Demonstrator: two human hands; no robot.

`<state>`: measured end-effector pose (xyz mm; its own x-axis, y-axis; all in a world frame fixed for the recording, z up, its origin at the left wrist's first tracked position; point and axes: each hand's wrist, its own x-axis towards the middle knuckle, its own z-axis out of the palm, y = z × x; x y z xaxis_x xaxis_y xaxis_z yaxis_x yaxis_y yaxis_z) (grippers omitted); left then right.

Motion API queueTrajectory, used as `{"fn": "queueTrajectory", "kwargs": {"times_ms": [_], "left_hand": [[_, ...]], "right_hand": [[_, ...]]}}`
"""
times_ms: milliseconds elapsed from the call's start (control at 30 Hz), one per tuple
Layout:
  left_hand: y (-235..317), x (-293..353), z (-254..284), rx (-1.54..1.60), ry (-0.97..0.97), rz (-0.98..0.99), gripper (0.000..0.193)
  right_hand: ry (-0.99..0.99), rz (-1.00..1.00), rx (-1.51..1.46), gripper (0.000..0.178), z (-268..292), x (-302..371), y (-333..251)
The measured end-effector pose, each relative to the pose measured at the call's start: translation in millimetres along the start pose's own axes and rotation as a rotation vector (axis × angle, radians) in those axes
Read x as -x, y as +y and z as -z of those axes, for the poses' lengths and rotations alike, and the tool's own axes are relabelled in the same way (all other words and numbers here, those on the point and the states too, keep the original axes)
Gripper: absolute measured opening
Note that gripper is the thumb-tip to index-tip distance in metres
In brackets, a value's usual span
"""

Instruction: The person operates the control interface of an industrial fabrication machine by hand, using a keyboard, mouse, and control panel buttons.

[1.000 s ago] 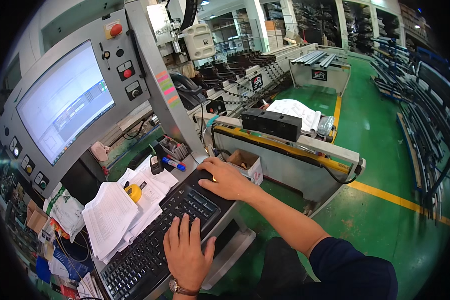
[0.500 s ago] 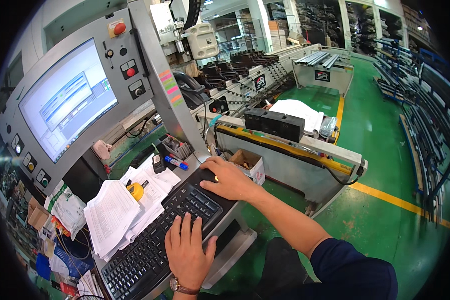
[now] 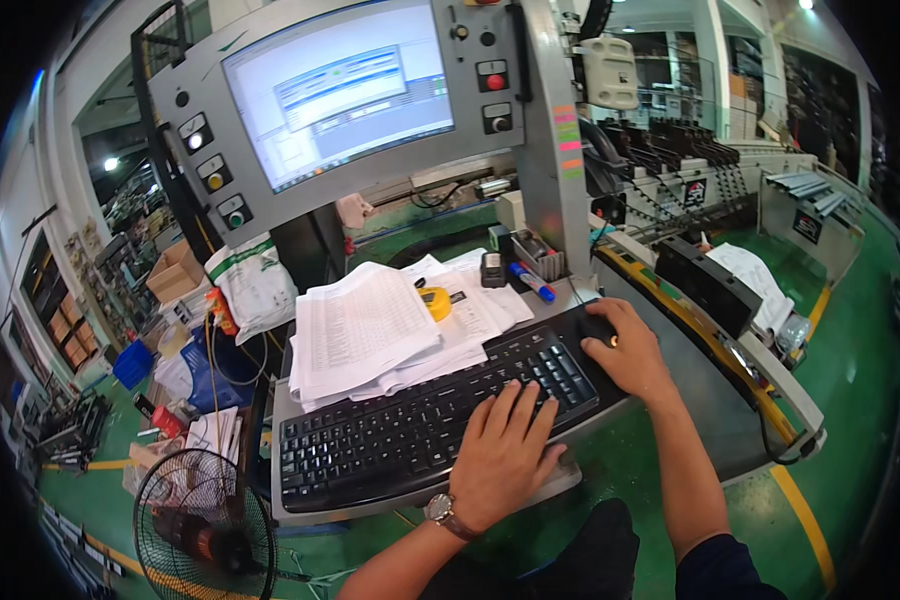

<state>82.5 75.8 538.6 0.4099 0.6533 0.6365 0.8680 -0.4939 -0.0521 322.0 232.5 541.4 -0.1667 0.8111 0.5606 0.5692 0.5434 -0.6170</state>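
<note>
My left hand (image 3: 500, 462) rests over the right half of a black keyboard (image 3: 365, 450), its fingers stretched out on the keys. A watch (image 3: 448, 515) is on that wrist. To the right of the keyboard, my right hand (image 3: 632, 352) is curled over a dark computer mouse (image 3: 594, 326), mostly hidden under the fingers. A small yellow spot shows by the right hand's fingers. Behind the keyboard stands a grey control panel with a lit screen (image 3: 345, 90), on which a dialog window is up.
Loose printed papers (image 3: 360, 335) overlap the keyboard's back edge, with a yellow rounded object (image 3: 434, 302) on them. A blue marker (image 3: 532, 282) lies beside a small black device (image 3: 492, 268). A fan (image 3: 205, 530) stands lower left; a machine rail (image 3: 690, 320) runs at right.
The view has swung left, so the panel and keyboard sit further right and the fan has come into sight. Both hands keep their places on keyboard and mouse.
</note>
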Motion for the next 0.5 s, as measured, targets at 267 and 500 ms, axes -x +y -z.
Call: {"fn": "queueTrajectory", "kwargs": {"times_ms": [267, 500], "left_hand": [[-0.3, 2.8, -1.2, -0.001, 0.007, -0.003, 0.061], [-0.3, 3.2, -1.5, 0.003, 0.013, -0.009, 0.061]], "right_hand": [[-0.008, -0.013, 0.016, 0.052, 0.5, -2.7, -1.6], [-0.011, 0.010, 0.009, 0.048, -0.3, -2.7, -2.4]]}}
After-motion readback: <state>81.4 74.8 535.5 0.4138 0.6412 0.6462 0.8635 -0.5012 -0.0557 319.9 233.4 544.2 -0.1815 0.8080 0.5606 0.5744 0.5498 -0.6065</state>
